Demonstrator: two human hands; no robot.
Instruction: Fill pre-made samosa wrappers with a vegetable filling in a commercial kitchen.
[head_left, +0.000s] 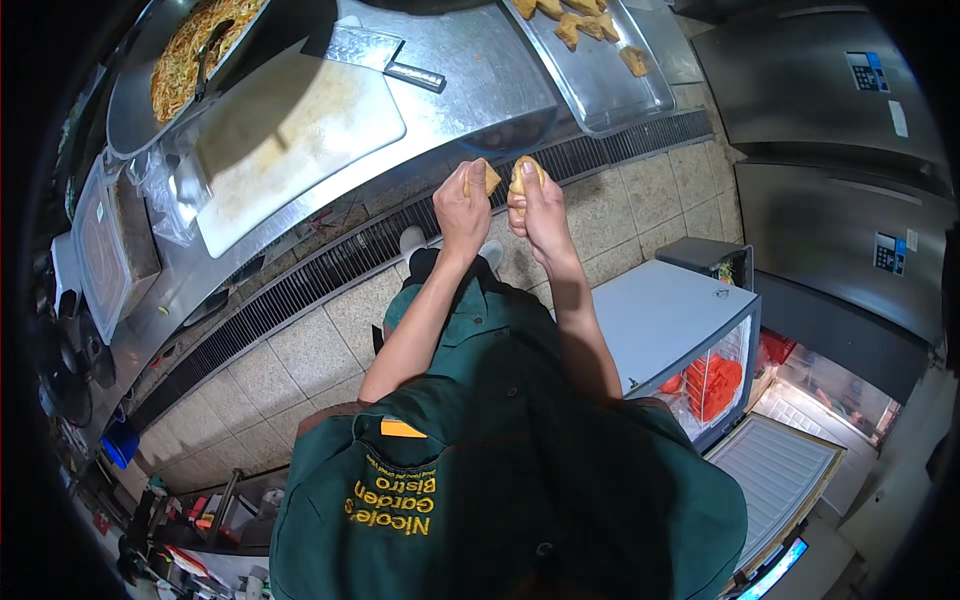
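My left hand (463, 202) is closed round a golden-brown fried piece of food (489, 180), its thumb on top. Close beside it, my right hand (536, 199) grips another golden-brown piece (519, 174) under its thumb. Both hands are in the air just off the steel counter's front edge, above the floor. Several similar fried pieces (589, 27) lie in a metal tray (600, 112) beyond my right hand. A cleaver (367, 49) rests partly on a white cutting board (330, 124), its handle over the steel counter (472, 75).
A large wok (127, 120) holding shredded vegetables stands at the far left, near a lidded plastic container (101, 240). A floor drain grate (315, 277) runs along the counter. At right are an open chest-like cabinet (667, 307) with red bags and steel refrigerator doors (825, 90).
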